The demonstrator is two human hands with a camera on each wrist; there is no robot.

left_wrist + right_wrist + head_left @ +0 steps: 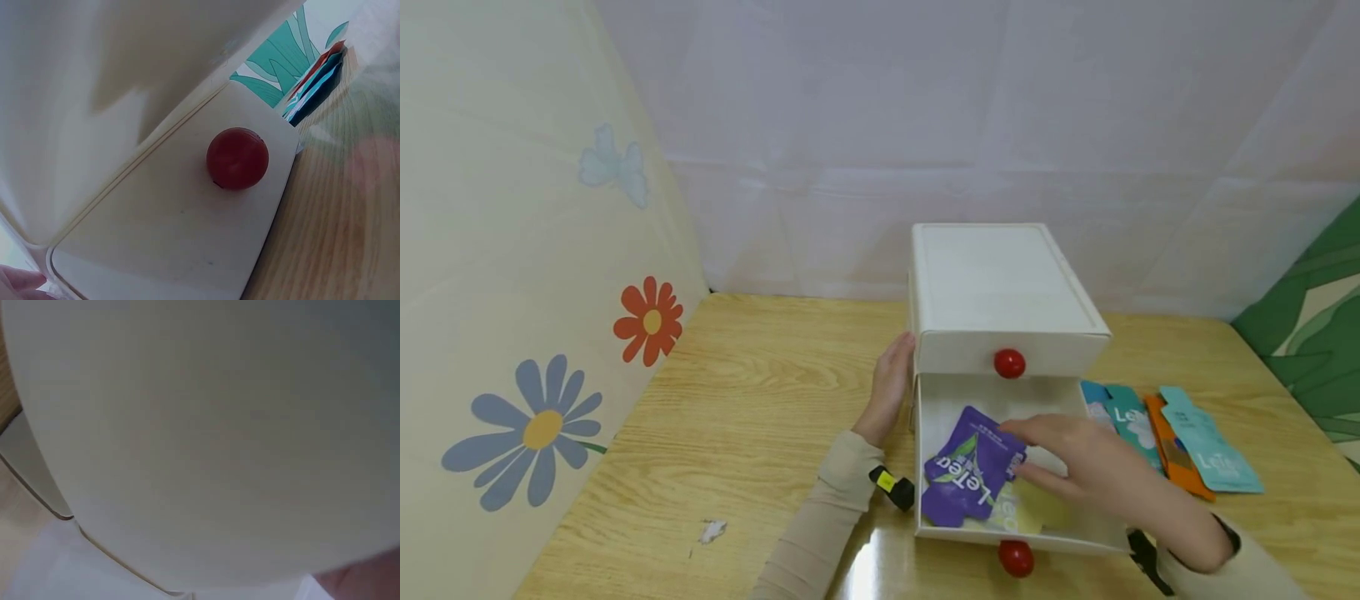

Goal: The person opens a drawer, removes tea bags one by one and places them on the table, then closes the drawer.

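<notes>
Purple sachet (968,477) lying in the open lower drawer (1105,529) of a white drawer box (1000,283), over a yellow sachet (1026,508); right hand (1075,458) rests on it, fingers (1022,429) straight and together. Left hand (891,387) lies flat against the box's left side. Right of the box, teal and orange sachets (1180,442) lie on the wooden surface (737,433); flower-printed wall (535,333) at left.

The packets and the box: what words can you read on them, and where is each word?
"LeTea" on the purple packet in the open drawer.
"Le" on the pale yellow packet under it; the rest is covered.
"Le" on the outermost teal packet on the table; the rest is blurred.
Other packets: too blurred to read.
White box: no words.
</notes>
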